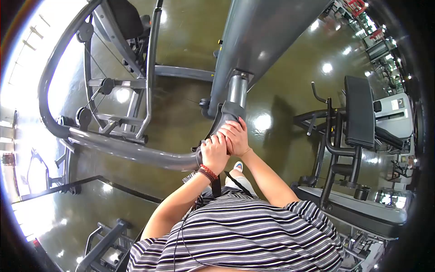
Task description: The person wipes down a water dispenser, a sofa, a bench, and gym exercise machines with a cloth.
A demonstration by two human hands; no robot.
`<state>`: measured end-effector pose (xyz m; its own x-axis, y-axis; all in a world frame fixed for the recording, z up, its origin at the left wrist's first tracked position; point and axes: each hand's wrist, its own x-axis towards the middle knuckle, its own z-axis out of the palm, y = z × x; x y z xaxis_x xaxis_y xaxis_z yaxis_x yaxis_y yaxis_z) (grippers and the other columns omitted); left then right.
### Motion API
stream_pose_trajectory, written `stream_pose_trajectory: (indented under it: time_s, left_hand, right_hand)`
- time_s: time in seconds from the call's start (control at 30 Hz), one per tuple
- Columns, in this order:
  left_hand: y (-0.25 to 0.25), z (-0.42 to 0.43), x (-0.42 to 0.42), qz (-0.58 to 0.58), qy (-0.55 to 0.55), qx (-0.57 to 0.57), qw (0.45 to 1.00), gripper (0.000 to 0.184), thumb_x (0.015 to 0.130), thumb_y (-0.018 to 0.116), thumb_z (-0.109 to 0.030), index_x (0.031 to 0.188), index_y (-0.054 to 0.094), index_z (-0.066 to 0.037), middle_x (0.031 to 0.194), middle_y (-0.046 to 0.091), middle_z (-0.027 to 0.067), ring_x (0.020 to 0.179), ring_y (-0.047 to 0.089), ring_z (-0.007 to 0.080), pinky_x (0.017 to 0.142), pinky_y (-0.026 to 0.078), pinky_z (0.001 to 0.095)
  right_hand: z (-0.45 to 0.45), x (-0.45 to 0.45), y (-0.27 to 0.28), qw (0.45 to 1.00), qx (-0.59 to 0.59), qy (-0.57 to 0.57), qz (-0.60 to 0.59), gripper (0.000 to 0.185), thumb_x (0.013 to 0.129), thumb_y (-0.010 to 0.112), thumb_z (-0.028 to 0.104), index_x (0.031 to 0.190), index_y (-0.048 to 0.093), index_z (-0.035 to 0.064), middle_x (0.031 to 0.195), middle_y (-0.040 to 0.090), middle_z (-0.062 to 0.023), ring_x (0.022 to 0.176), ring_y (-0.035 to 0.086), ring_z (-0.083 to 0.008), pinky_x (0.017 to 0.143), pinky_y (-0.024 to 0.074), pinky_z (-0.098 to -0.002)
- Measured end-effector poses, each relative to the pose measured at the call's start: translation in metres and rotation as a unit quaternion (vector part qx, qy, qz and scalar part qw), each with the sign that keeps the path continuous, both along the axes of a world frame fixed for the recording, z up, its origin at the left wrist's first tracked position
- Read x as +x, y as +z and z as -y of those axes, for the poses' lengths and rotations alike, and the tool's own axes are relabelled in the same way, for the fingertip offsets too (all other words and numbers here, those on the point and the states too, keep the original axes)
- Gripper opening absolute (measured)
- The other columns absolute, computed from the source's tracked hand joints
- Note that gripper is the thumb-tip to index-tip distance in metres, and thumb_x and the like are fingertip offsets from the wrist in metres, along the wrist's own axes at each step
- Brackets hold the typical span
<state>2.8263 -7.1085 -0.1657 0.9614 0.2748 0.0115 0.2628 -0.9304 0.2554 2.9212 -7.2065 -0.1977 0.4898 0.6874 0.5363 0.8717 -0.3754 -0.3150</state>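
Note:
My left hand [214,152], with red and dark bead bracelets at the wrist, is closed over the lower part of a black padded cover [232,110]. Right beside it and slightly higher, my right hand [234,136] also has its fingers curled over the black cover. The two hands touch. Above them the cover meets a chrome post [237,89] that runs into a large grey machine column [253,45]. A thick curved grey tube [136,153] reaches the cover from the left. What lies under my palms is hidden.
A grey frame with pulleys [83,117] and cables stands at the left. To the right is a bench machine with a black pad [359,111]. A low grey frame [106,242] stands at lower left on the shiny floor [181,106]. My shoe [238,167] shows below my hands.

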Motion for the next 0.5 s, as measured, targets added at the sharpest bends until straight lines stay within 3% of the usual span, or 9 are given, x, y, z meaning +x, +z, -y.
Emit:
stream_pose_trajectory:
  time_s: [0.23, 0.5]
  left_hand:
    - [0.004, 0.019, 0.063, -0.017, 0.061, -0.107, 0.992, 0.08, 0.061, 0.081, -0.029, 0.121, 0.041, 0.005, 0.099, 0.06, 0.0166, 0.09, 0.063, 0.0317, 0.077, 0.052, 0.0393]
    - [0.007, 0.023, 0.138, -0.017, 0.164, -0.173, 0.971, 0.084, 0.063, 0.08, -0.028, 0.126, 0.035, 0.005, 0.104, 0.057, 0.0208, 0.087, 0.064, 0.0353, 0.075, 0.054, 0.0405]
  right_hand:
    - [0.006, 0.078, 0.007, 0.994, -0.021, 0.102, -0.023, 0.025, 0.08, 0.052, 0.021, 0.099, 0.066, 0.0109, 0.109, 0.063, -0.0043, 0.116, 0.053, -0.0228, 0.112, 0.0219, -0.0499]
    - [-0.011, 0.162, 0.018, 0.983, -0.059, 0.174, -0.008, 0.02, 0.081, 0.054, 0.019, 0.095, 0.064, 0.0097, 0.106, 0.063, -0.0047, 0.112, 0.054, -0.0217, 0.109, 0.0293, -0.0441]
